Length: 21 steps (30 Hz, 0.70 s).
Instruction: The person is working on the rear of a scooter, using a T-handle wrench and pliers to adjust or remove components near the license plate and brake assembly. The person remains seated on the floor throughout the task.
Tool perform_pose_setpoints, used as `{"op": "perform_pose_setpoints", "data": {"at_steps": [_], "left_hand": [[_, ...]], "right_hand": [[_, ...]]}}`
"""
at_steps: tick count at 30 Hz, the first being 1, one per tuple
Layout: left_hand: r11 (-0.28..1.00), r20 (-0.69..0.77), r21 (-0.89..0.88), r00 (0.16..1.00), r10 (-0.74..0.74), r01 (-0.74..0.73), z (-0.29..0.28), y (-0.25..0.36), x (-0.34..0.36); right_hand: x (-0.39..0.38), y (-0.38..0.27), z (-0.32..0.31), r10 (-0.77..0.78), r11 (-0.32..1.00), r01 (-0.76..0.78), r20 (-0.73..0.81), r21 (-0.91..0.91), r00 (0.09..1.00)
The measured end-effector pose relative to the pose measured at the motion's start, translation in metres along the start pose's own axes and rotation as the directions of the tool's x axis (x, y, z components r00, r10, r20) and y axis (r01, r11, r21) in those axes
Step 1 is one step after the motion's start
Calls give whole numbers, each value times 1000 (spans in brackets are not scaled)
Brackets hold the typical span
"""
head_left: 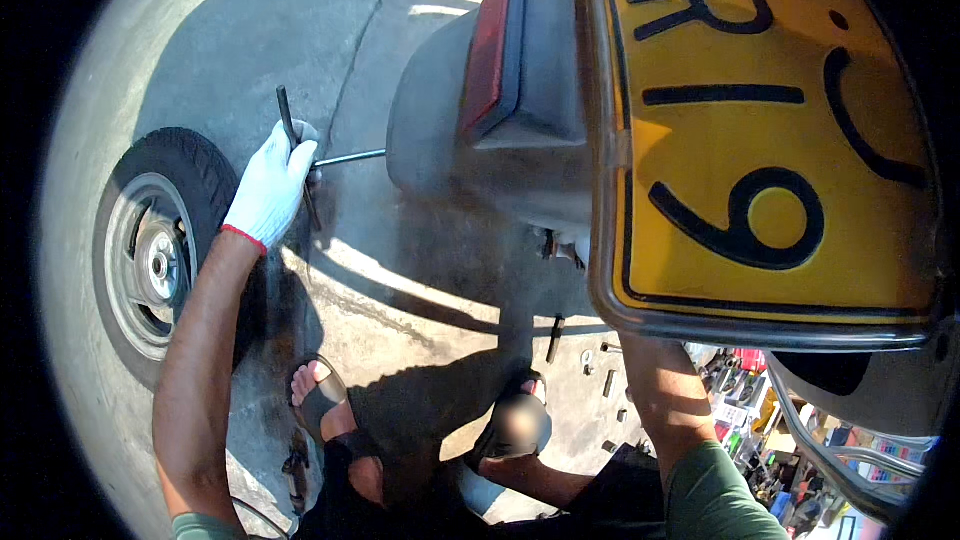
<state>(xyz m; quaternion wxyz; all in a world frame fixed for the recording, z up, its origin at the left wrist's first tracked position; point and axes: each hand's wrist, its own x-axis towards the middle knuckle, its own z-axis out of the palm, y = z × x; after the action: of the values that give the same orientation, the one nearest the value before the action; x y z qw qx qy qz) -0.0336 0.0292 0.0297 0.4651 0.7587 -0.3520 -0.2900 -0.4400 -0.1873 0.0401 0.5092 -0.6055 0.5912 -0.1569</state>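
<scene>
Since the T-handled tool (350, 156) sits at my left hand (272, 183), that hand is by far the nearer one, and the relation I judge to matter most is the shaft's line: its long axis runs rightward from the fist, nearly level in the head view and tipped slightly upward, until its far end disappears behind the grey rear fender (425, 105). I cannot see what that end meets.

The shaft is slim and shiny; the crossbar is dark and stands across it, leaning a little, one end poking above my fingers and what seems the other showing below them. My left hand, in a white knitted glove with a red cuff, is closed around the bar where it joins the shaft.

My right forearm (668, 395) reaches up behind the yellow plate (720, 130), which hides the right hand, so I cannot tell how far open it is or whether it holds anything.

Farther out, the red tail lamp (488, 55) juts above the fender, a wheel (158, 263) lies left beside my left forearm, and a short black rod (554, 338) rests on the concrete near my sandalled feet.
</scene>
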Motion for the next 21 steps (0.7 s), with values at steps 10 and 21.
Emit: {"op": "perform_pose_setpoints", "data": {"at_steps": [10,21], "left_hand": [[921,4,215,944,331,-324,-2,-32,3],[944,-64,233,965,254,-233,-7,39,-66]], "right_hand": [[23,-2,7,55,995,-50,62,-88,997],[28,-24,2,110,962,-65,157,-265,981]]}}
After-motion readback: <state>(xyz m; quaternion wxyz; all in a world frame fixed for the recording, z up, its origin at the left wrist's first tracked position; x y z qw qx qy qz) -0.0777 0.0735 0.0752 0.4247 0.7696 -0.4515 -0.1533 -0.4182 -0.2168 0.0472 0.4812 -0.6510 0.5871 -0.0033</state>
